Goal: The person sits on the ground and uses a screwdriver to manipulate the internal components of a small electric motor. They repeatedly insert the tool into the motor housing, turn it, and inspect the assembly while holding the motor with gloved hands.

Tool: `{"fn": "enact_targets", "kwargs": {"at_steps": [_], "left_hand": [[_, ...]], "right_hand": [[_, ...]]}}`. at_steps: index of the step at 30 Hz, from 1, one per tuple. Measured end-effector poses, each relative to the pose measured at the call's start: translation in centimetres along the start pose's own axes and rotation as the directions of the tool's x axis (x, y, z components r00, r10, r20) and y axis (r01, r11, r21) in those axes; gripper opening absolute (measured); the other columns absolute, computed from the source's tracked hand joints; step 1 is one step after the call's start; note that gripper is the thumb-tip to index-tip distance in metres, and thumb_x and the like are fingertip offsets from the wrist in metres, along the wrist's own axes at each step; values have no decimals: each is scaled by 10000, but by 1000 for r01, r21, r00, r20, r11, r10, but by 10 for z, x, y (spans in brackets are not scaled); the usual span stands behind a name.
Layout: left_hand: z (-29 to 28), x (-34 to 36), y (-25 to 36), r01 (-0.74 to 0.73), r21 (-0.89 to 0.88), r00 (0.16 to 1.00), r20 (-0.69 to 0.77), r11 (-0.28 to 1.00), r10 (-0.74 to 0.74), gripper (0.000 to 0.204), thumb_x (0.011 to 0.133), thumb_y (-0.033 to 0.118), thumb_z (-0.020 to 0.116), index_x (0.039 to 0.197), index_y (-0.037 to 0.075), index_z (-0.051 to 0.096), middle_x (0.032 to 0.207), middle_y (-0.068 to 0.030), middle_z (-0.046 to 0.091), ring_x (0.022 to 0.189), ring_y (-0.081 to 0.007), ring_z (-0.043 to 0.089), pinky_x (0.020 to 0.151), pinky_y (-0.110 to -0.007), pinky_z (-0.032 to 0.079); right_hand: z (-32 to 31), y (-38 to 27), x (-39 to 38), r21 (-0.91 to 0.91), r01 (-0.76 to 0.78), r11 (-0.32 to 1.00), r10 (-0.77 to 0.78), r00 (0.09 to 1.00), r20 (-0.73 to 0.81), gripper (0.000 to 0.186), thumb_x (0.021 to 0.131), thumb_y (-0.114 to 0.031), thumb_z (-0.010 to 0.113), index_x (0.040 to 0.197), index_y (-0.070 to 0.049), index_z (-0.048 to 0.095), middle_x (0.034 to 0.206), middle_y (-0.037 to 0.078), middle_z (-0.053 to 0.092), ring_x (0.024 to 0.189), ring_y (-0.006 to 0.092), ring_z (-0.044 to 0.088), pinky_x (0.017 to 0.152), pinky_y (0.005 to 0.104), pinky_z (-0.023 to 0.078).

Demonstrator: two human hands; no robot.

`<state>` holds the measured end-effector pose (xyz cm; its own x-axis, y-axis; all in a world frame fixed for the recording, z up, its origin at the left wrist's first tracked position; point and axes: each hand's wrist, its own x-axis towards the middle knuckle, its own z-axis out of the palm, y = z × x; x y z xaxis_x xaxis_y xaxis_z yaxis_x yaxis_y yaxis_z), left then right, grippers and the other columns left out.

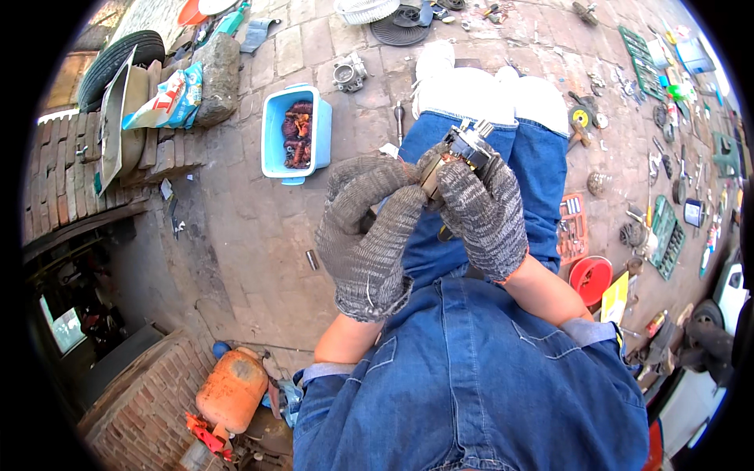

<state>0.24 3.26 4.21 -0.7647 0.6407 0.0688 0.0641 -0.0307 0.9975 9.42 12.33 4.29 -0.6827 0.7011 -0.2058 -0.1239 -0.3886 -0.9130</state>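
Blue tub (323, 129) is set on the paved floor (255, 235), left of the jeans legs (542, 173); copper-coloured coils (298, 129) are piled in it. Red bowl (602, 292) is placed at right, contents too small to tell. Orange tool case (574, 228) is laid open near it, tools slotted in. Green socket case (666, 239) is spread open nearer the floor's right edge.

Metal part (468, 144) is held over the thighs, off the floor, tilted, shiny end away. It is clasped by the right hand (485, 210), grip wrapped round it. Left hand (373, 224) grip is almost closed, fingertips at the part's near end; whether it is pinched there can't be told. Both are gloved in grey knit, forearms (345, 339) angled inward.

Floor's left edge is bounded by a brick ledge (67, 169); a paving stretch is left between, short cylinder (312, 260) included.
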Motion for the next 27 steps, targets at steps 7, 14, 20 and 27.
{"fn": "enact_targets", "kwargs": {"at_steps": [7, 14, 20, 27], "left_hand": [[1, 1, -2, 55, -10, 998, 29, 998, -55, 169, 731, 50, 643, 889, 11, 597, 938, -80, 552, 872, -158, 522, 760, -273, 427], [13, -1, -5, 295, -276, 953, 15, 915, -302, 161, 812, 108, 572, 933, 3, 566, 997, -77, 535, 901, -142, 505, 804, -269, 414], [13, -5, -20, 134, -314, 987, -39, 940, -154, 257, 843, 135, 542, 1052, -14, 530, 985, -110, 567, 883, -144, 549, 756, -267, 459], [14, -3, -7, 318, -72, 947, -16, 945, -320, 177, 838, 115, 535, 969, -1, 558, 952, -62, 538, 871, -133, 505, 788, -267, 403]], "right_hand": [[1, 15, -2, -186, 241, 953, -252, 967, -35, 246, 802, -90, 558, 1012, 23, 499, 857, 74, 587, 765, 106, 554, 697, 251, 471], [-5, 29, 0, 23, 55, 998, -55, 998, 38, 317, 726, 20, 557, 1038, -2, 508, 878, 102, 561, 749, 174, 566, 662, 276, 472], [-8, 38, 3, 533, -241, 811, 202, 970, 132, 206, 775, -110, 525, 972, -54, 543, 750, 39, 537, 569, 100, 454, 488, 223, 355], [10, 32, 8, 459, -102, 882, 194, 968, -158, 170, 848, -158, 491, 967, -51, 548, 746, 8, 543, 609, 63, 470, 507, 194, 377]]}}
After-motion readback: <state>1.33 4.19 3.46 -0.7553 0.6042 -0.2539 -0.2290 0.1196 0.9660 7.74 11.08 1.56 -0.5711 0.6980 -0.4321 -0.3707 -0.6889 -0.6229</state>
